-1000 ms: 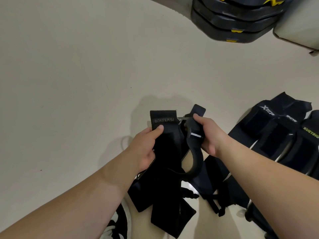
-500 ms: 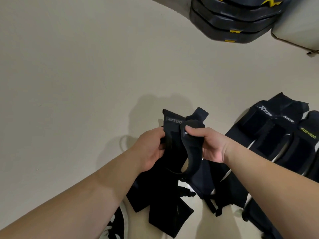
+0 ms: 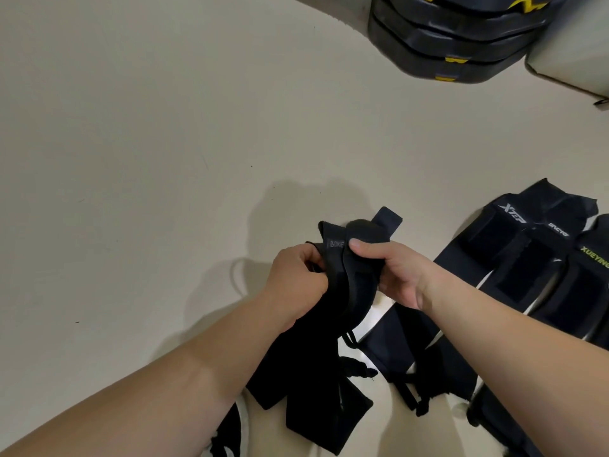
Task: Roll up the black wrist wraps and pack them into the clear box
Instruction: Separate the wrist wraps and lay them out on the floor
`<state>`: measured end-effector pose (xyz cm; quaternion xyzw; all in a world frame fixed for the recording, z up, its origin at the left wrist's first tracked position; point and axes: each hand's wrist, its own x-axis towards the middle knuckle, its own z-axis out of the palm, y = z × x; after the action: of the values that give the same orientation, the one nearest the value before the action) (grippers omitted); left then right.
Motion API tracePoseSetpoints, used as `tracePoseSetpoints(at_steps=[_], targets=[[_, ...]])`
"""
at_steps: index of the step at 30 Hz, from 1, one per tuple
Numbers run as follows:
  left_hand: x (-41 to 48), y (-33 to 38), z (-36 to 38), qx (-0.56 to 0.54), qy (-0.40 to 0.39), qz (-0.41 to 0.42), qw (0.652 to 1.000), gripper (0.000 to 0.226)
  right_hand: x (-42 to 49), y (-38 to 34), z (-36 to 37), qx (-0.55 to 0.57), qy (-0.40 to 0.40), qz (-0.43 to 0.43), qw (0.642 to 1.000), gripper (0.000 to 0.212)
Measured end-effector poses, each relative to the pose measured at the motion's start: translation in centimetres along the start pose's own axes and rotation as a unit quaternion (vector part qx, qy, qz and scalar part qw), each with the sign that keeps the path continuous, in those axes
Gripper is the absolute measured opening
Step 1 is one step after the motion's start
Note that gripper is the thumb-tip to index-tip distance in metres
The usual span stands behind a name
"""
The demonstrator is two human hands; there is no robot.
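Note:
A black wrist wrap with grey lettering at its top end is held up above the floor between both hands. My left hand grips its left edge with curled fingers. My right hand pinches the folded top end, thumb on the front. The wrap's long tails hang down toward the floor. More black wraps lie on the floor under my right forearm. No clear box is in view.
Several black padded supports with white and yellow logos lie side by side on the right. A stack of dark pads with yellow marks stands at the top right, beside a pale box. A black-and-white shoe shows at the bottom.
The wrap's top end, flat and spread a second ago, has been folded over and bunched; my two hands have come closer together around it.

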<state>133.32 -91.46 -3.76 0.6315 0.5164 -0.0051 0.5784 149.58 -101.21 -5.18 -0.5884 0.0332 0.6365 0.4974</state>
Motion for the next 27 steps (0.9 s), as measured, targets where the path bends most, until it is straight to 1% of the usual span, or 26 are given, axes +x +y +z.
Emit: tracePoseSetpoints(at_steps=[2, 4, 6, 8, 10, 12, 14, 16, 18, 19, 20, 21, 22, 23, 25, 27], targets=[[0.1, -0.3, 0.0, 0.025, 0.005, 0.009, 1.000, 0.019, 0.3, 0.2, 0.0, -0.003, 0.011, -0.022, 1.000, 0.045], [0.2, -0.4, 0.0, 0.025, 0.015, 0.005, 1.000, 0.022, 0.4, 0.2, 0.2, -0.009, -0.005, -0.024, 1.000, 0.044], [0.4, -0.5, -0.2, -0.004, 0.026, -0.016, 1.000, 0.027, 0.2, -0.3, 0.2, -0.016, -0.015, -0.023, 0.999, 0.041], [1.1, -1.4, -0.9, -0.037, 0.061, -0.052, 0.996, 0.029, 0.0, -1.0, -0.2, -0.013, -0.027, -0.024, 0.999, 0.039], [2.0, -2.9, -2.3, -0.048, 0.111, -0.086, 0.989, 0.029, -0.3, -1.6, -1.0, 0.008, -0.044, -0.010, 0.999, 0.028], [2.7, -4.4, -4.0, -0.042, 0.152, -0.096, 0.983, 0.028, -0.9, -1.9, -2.2, 0.034, -0.050, 0.013, 0.998, 0.025], [2.6, -4.8, -4.8, -0.064, 0.169, -0.097, 0.979, 0.028, -1.5, -1.8, -3.1, 0.053, -0.044, 0.036, 0.997, 0.026], [2.7, -4.7, -4.7, -0.084, 0.158, -0.092, 0.979, 0.035, -1.9, -1.4, -3.6, 0.059, -0.037, 0.049, 0.996, 0.029], [2.7, -4.4, -3.9, -0.079, 0.154, -0.087, 0.981, 0.042, -2.0, -1.1, -3.5, 0.060, -0.031, 0.051, 0.996, 0.042], [2.5, -3.9, -3.4, -0.061, 0.163, -0.082, 0.981, 0.040, -2.1, -1.2, -3.2, 0.063, -0.030, 0.052, 0.996, 0.048], [2.3, -3.4, -3.0, -0.039, 0.170, -0.074, 0.982, 0.034, -2.2, -1.2, -2.8, 0.067, -0.029, 0.050, 0.996, 0.050], [2.1, -2.7, -2.5, -0.024, 0.162, -0.061, 0.985, 0.024, -2.4, -1.4, -2.2, 0.068, -0.027, 0.049, 0.996, 0.047], [1.7, -1.9, -2.1, -0.026, 0.129, -0.055, 0.990, 0.014, -2.5, -1.5, -1.5, 0.073, -0.025, 0.047, 0.996, 0.043], [1.4, -1.1, -1.6, -0.037, 0.076, -0.061, 0.995, 0.015, -2.8, -1.7, -0.9, 0.079, -0.022, 0.045, 0.996, 0.039], [0.5, 0.6, -1.0, -0.093, -0.023, -0.105, 0.990, 0.033, -3.3, -2.1, 0.3, 0.079, 0.002, 0.033, 0.996, 0.037], [-0.1, 1.6, -1.2, -0.117, -0.038, -0.129, 0.984, 0.053, -4.1, -2.7, 1.3, 0.064, 0.042, 0.014, 0.997, 0.036]])
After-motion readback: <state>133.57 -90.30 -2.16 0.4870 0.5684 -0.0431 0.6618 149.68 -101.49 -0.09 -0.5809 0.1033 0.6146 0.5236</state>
